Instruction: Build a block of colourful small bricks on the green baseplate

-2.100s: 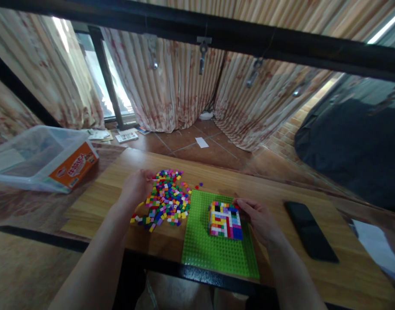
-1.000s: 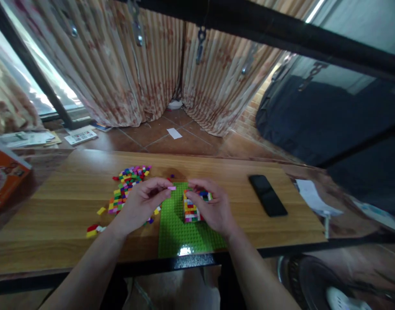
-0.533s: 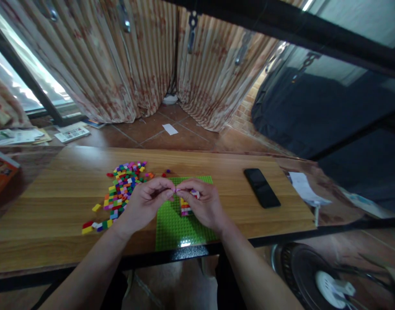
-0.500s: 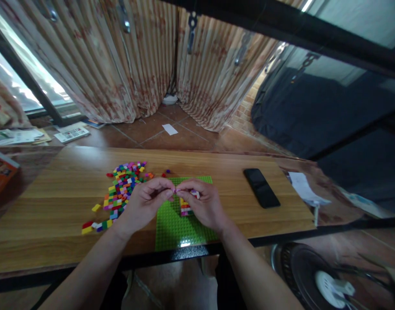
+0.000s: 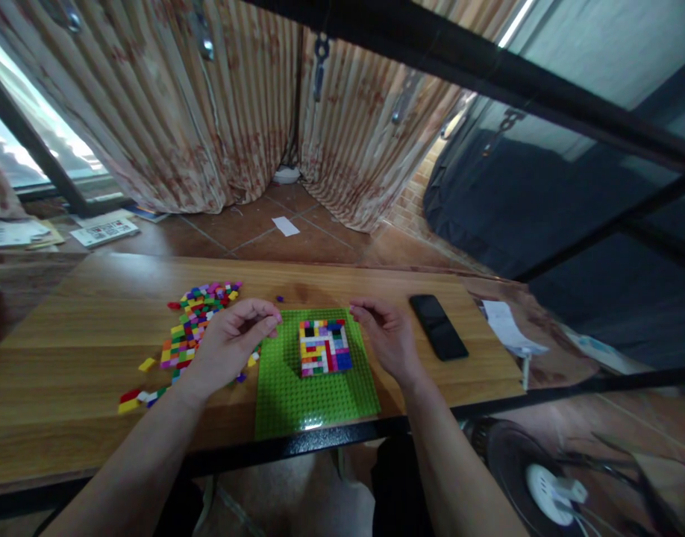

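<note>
My left hand (image 5: pixel 230 343) is closed in a pinch over the left edge of the green baseplate (image 5: pixel 314 403), with what looks like a small pink toy brick (image 5: pixel 278 318) at its fingertips. My right hand (image 5: pixel 390 339) is also pinched, above the plate's far right corner; a tiny reddish bit shows at its fingertips, too small to name. Between the hands, a square block of multicoloured toy bricks (image 5: pixel 324 347) sits on the baseplate. Two dark square gaps show in its top. Left of my left hand lies a heap of loose bricks (image 5: pixel 177 335), partly hidden by it.
A black phone (image 5: pixel 437 327) lies on the wooden table (image 5: pixel 68 373) to the right. One small purple brick (image 5: pixel 280 298) lies beyond the baseplate. Below the table's right front edge, a white power strip (image 5: pixel 547 488) rests on a dark round object.
My hands were together at the fingertips above the baseplate. They have moved apart to either side, so the brick block is uncovered. The camera view has shifted slightly.
</note>
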### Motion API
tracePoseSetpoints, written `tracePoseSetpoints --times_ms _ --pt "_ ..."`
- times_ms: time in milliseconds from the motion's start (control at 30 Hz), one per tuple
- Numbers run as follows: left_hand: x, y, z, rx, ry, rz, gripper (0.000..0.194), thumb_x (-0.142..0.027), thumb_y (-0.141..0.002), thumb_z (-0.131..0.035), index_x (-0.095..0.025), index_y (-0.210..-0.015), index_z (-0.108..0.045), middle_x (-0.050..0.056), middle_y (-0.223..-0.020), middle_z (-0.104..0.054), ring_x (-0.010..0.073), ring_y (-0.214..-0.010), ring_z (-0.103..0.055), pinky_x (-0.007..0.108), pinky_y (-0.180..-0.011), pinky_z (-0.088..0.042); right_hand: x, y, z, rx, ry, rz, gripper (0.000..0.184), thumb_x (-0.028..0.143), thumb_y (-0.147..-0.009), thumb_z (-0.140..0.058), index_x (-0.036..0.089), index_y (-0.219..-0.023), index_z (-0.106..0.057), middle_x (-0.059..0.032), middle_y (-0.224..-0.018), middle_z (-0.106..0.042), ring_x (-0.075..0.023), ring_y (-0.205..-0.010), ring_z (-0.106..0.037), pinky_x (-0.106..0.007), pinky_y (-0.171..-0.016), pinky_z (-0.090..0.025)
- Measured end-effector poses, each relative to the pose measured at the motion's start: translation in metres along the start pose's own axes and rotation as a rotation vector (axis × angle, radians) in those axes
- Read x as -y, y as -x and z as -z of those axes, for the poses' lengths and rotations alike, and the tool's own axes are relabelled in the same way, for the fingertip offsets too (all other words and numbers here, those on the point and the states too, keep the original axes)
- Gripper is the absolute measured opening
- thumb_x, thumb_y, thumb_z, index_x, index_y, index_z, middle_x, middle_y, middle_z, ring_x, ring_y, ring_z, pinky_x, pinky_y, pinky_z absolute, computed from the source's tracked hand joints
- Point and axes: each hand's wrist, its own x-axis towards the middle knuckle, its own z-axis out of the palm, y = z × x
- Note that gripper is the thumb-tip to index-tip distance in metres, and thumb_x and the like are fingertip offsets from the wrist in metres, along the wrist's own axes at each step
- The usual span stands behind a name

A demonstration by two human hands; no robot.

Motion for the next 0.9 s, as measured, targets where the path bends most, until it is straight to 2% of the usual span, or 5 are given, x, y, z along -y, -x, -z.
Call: tracePoseSetpoints --times_ms 100,300,467,667,900 --pt "0.0 -0.001 0.0 -0.027 0.006 0.008 0.022 -0.037 -0.077 -0.07 -0.017 -0.083 -0.067 0.001 -0.073 -0.067 0.0137 -0.065 -0.062 0.026 -0.063 -0.051 -0.005 0.001 0.008 0.021 0.045 -0.004 0.018 0.035 -0.083 -0.066 0.02 -0.092 -0.074 -0.0042 -0.087 -0.075 -0.0179 -0.081 -0.068 -0.032 -0.077 -0.054" --pt "0.001 -0.002 -0.001 -0.027 -0.001 0.007 0.024 -0.04 -0.076 -0.072 -0.017 -0.083 -0.068 0.001 -0.073 -0.067 0.0135 -0.064 -0.061 0.025 -0.062 -0.05 -0.011 0.002 0.013 0.078 0.135 0.044 0.019 0.031 -0.087 -0.062 0.022 -0.097 -0.074 -0.0052 -0.096 -0.075 -0.0184 -0.089 -0.069 -0.032 -0.081 -0.054" --pt "0.002 -0.003 -0.001 -0.028 -0.004 0.026 0.026 -0.041 -0.074 -0.073 -0.016 -0.082 -0.068 0.001 -0.072 -0.066 0.0134 -0.063 -0.061 0.024 -0.061 -0.05 -0.013 0.003 0.012 0.128 0.191 -0.02 0.014 0.028 -0.086 -0.061 0.02 -0.089 -0.072 -0.0027 -0.084 -0.074 -0.017 -0.079 -0.067 -0.03 -0.074 -0.052" --pt "0.004 -0.004 0.0 -0.023 -0.011 0.023 0.025 -0.039 -0.076 -0.072 -0.016 -0.084 -0.067 0.0 -0.074 -0.066 0.0126 -0.064 -0.06 0.024 -0.063 -0.049 -0.017 0.004 0.009 0.203 0.017 -0.126 0.01 0.029 -0.08 -0.066 0.02 -0.081 -0.071 0.0 -0.075 -0.07 -0.0145 -0.072 -0.063 -0.027 -0.068 -0.048" --pt "0.01 -0.004 0.001 -0.014 -0.026 0.007 0.024 -0.039 -0.077 -0.071 -0.017 -0.085 -0.067 0.0 -0.075 -0.066 0.0135 -0.067 -0.061 0.025 -0.065 -0.05 -0.025 0.002 0.003 0.179 -0.094 -0.193 0.008 0.028 -0.07 -0.074 0.022 -0.076 -0.075 0.0 -0.075 -0.072 -0.0149 -0.072 -0.063 -0.029 -0.07 -0.048"
